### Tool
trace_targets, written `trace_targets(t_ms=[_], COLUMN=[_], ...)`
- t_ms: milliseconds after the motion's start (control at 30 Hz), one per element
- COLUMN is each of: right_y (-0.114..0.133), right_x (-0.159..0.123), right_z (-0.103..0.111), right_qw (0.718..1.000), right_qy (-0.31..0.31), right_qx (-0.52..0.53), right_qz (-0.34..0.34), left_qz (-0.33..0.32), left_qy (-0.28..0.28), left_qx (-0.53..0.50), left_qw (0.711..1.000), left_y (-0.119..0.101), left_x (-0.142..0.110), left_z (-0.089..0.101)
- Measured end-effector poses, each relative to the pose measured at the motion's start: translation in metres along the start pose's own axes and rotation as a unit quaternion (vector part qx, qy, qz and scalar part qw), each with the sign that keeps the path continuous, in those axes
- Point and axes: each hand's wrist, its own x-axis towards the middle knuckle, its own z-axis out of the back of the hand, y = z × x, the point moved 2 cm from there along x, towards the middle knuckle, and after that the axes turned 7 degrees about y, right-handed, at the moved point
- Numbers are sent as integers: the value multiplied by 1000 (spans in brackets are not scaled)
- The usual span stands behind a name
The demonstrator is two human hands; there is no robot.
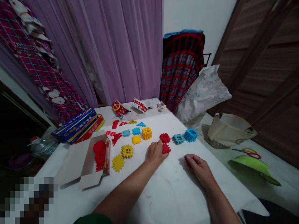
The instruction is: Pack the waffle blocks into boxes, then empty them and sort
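1. A person's left hand [154, 151] reaches across a white-covered table [168, 193], fingers and thumb drawn in at a flat red square plastic piece with toothed edges [166, 148]; whether it is pinched or merely touched cannot be told.
2. The right hand [198, 165] is apart to the right, fingers loosely curled; whether they enclose anything is hidden.
3. Just beyond the red square sits a red toothed plastic piece with a window-like grid [164, 137]; a careless push from the left fingers could shove it away.
4. A blue hollow toothed plastic block [191, 135] sits by the table's right edge, where a sweep of the right hand could tip it off.
5. A long blue cardboard box [78, 129] bears white Chinese characters, apparently beginning "小霸王"; print on a red-and-white folded card [140, 105] is too small to read.
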Motion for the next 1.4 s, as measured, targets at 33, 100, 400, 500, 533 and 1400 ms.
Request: trace_targets(t_ms=[33,100,400,500,533,1400], right_y=[1,1,2,2,3,19], right_x=[-1,-2,-4,-4,-5,-12], right_z=[0,1,3,3,3,-3], right_qw=[1000,1000,997,996,995,986], right_qy=[-2,-9,-50,-58,-62,-89], right_qx=[-1,-1,-36,-53,-59,-121], right_qz=[-4,-13,-42,-52,-57,-71], left_qz=[2,3,45,114,124,1], left_qy=[5,11,-41,-65,-74,3], left_qx=[-4,-23,-84,-57,-46,128], left_qw=[1000,1000,995,990,988,992], left_y=[2,10,103,154,169,194], left_x=[-4,-19,-143,-170,-175,-161], left_z=[1,6,97,125,129,165])
